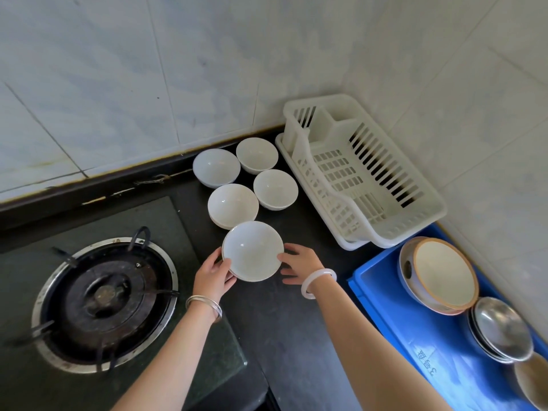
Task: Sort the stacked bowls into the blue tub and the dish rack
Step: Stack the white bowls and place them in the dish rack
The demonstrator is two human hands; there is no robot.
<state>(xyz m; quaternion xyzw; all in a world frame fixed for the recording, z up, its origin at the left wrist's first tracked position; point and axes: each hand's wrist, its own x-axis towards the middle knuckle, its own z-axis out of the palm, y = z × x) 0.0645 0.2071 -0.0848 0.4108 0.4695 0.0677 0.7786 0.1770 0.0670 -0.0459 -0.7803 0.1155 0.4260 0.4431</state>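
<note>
A stack of white bowls stands on the black counter in front of me. My left hand grips its left rim and my right hand touches its right side with fingers spread. Several more white bowls sit behind it toward the wall. The white plastic dish rack stands empty in the corner at the right. The blue tub at the lower right holds a large cream bowl with a brown rim and steel bowls.
A gas burner on a dark glass hob lies at the left, close to my left forearm. Tiled walls close off the back and right side. Bare black counter shows between the hob and the tub.
</note>
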